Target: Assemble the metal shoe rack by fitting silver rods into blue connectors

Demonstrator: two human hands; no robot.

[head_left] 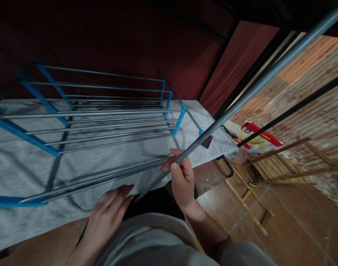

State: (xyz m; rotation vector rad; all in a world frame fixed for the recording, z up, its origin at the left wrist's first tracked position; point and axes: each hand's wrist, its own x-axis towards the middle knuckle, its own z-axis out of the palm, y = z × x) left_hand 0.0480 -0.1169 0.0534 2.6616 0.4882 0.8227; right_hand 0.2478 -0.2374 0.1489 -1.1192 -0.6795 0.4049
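Note:
My right hand (182, 176) is closed around a long grey metal rod (249, 95) that slants from my lap up to the top right corner. My left hand (109, 210) lies flat with fingers stretched out, its fingertips at the rod's lower end and by the edge of a grey cloth (22, 166). On the cloth lies a rack (102, 122) of thin metal bars joined by blue plastic side pieces. A few loose rods (102, 178) rest along the cloth's near edge, just beyond my left hand.
A low surface covered by the grey cloth fills the left. To the right are a brown tiled floor, wooden frames (268, 173), a red and yellow box (257, 138) and a brick wall. A black handle (227, 166) sits below the cloth's corner.

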